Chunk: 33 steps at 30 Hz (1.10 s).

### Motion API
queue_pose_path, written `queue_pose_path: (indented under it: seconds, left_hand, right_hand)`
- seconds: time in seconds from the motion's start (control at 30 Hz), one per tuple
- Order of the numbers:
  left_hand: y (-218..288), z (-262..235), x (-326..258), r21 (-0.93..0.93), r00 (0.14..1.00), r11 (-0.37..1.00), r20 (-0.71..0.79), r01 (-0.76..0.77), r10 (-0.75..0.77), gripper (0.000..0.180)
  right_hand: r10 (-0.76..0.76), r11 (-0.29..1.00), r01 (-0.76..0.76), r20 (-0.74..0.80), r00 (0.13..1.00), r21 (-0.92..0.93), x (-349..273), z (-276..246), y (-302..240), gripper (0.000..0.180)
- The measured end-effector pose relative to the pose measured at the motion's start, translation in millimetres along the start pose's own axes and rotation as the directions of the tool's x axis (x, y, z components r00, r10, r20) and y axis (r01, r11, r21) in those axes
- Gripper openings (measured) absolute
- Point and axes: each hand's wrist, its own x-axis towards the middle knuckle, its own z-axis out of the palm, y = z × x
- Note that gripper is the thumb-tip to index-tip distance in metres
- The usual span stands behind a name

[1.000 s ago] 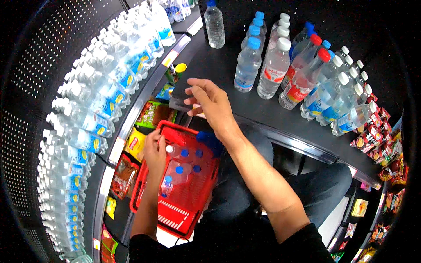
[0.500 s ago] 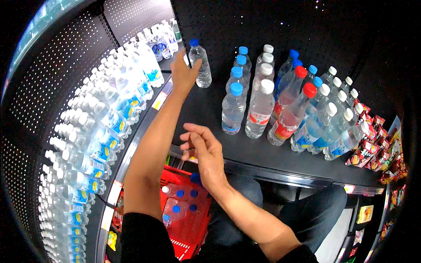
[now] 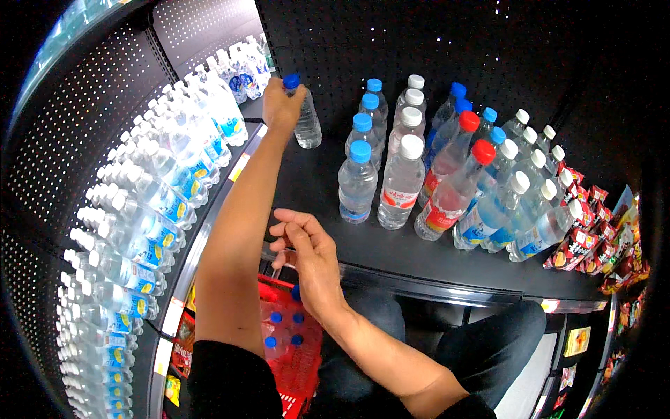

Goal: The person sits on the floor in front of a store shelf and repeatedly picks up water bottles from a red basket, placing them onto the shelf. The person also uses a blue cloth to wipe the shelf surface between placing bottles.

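Note:
A clear water bottle (image 3: 307, 128) with a dark blue cap stands upright, or very nearly so, on the black shelf (image 3: 307, 195) near its back left corner. Around its neck, just below the cap, my left hand (image 3: 281, 110) is closed; its fingers partly hide the bottle's upper part. My right hand (image 3: 312, 260) hovers over the shelf's front edge, palm turned inward, fingers loosely bent and apart, holding nothing. To the right of the gripped bottle stand rows of bottles: light-blue-capped ones (image 3: 356, 185), white-capped ones (image 3: 400, 185) and red-capped ones (image 3: 449, 202).
Below the shelf edge sits a red basket (image 3: 296, 373) holding several blue-capped bottles (image 3: 271, 342). Densely packed white-capped bottles (image 3: 150, 241) line the curved shelf at left. More bottles (image 3: 499, 209) and red snack packets (image 3: 569, 248) fill the right side. A perforated panel (image 3: 77, 91) rises behind.
My left hand has closed around the bottle's neck, where it was open beside it before. The right hand keeps its loosely bent pose. The whole view has shifted slightly.

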Motion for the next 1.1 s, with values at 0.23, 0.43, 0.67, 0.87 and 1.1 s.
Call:
queue_pose_path:
  seconds: [0.23,0.43,0.67,0.87,1.1]
  left_hand:
    - [-23,-53,-55,-0.043,0.996,0.997,0.047,-0.07,0.072,0.039]
    - [-24,-139,-131,-0.454,0.992,0.882,0.075,0.127,-0.104,0.037]
    - [33,-308,-227,-0.243,0.969,0.94,-0.008,0.239,-0.248,0.045]
    - [52,-390,-332,-0.044,0.916,0.915,0.02,0.401,-0.4,0.035]
    - [-28,-341,-485,0.211,0.899,0.935,0.282,0.284,-0.336,0.03]
  right_hand:
    - [0.007,1.0,-0.007,-0.012,1.0,0.014,4,1,5,0.03]
    - [0.024,1.0,-0.025,-0.016,1.0,-0.012,6,-15,5,0.028]
    - [-0.005,0.998,0.003,-0.019,1.0,-0.059,1,-26,-10,0.029]
    - [0.03,0.975,-0.008,0.095,0.995,-0.222,-2,-32,-11,0.03]
    - [0.059,0.937,-0.008,0.137,0.989,-0.35,-11,-34,-14,0.029]
